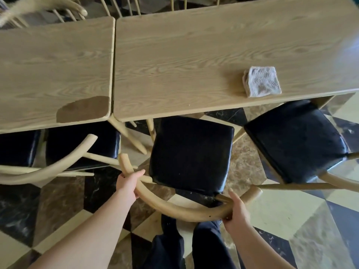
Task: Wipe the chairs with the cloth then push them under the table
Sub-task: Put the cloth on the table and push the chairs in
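A chair with a black seat cushion [191,154] and a curved pale wooden backrest [174,208] stands in front of me, its seat just outside the edge of the right wooden table [194,55]. My left hand [129,183] grips the left part of the backrest. My right hand [236,209] grips its right part. A folded grey cloth [261,81] lies on the table near the front edge, at the right.
A second black-seated chair [297,140] stands at the right, turned at an angle, partly under the table. Another chair [81,144] sits under the left table [54,74], which has a brown worn corner. More chair backs [120,6] line the far side. The floor is chequered tile.
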A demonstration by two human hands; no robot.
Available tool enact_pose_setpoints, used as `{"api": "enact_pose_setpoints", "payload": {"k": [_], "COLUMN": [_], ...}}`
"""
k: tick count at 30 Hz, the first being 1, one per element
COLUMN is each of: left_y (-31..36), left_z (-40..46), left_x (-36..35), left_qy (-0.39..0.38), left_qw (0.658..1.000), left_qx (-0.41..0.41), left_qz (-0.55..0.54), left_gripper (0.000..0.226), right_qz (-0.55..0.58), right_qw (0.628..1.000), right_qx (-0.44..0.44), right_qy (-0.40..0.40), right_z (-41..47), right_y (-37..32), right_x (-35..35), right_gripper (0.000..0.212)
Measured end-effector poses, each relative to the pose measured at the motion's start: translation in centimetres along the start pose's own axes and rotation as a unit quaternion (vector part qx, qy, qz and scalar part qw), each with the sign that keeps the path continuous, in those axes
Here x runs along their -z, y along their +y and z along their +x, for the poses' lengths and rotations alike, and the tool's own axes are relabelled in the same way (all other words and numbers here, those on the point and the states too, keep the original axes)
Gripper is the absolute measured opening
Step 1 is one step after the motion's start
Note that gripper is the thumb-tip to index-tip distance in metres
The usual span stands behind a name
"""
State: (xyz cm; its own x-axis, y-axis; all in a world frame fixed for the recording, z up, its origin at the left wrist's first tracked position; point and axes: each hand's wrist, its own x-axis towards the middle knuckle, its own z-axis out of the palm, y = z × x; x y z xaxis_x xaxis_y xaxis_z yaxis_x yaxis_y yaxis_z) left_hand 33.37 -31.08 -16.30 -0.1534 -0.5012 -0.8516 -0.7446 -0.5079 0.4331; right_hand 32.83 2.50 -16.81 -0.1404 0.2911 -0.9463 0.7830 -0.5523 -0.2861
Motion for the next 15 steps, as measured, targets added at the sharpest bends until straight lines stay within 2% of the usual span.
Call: {"api": "enact_pose_setpoints", "payload": {"k": [2, 5, 9, 13, 15], "left_y": [0.2, 0.2, 0.7, 1.5, 1.8], "left_z": [0.5, 0.8, 1.1, 1.5, 1.8], "left_x": [-0.4, -0.6, -0.5, -0.9, -1.1], "left_qy": [0.025, 0.056, 0.056, 0.083, 0.08], "left_qw": [1.0, 0.998, 0.998, 0.997, 0.997], "left_qx": [-0.003, -0.008, 0.009, -0.005, -0.001], "left_qz": [0.013, 0.0, -0.005, -0.002, 0.01], "left_gripper": [0.086, 0.085, 0.091, 0.086, 0.092], "right_qz": [0.0, -0.044, -0.086, -0.115, -0.109], "right_qw": [1.0, 0.999, 0.996, 0.993, 0.994], "right_qx": [-0.017, -0.019, -0.006, 0.0, -0.004], "right_qy": [-0.002, 0.004, 0.013, 0.006, 0.029], "right_z": [0.7, 1.0, 1.4, 1.6, 1.8], "right_y": [-0.9, -1.5, -1.7, -1.7, -1.9], "right_x": [-0.1, 0.4, 0.8, 0.9, 0.8], "right_gripper": [0.065, 0.047, 0.038, 0.033, 0.03]}}
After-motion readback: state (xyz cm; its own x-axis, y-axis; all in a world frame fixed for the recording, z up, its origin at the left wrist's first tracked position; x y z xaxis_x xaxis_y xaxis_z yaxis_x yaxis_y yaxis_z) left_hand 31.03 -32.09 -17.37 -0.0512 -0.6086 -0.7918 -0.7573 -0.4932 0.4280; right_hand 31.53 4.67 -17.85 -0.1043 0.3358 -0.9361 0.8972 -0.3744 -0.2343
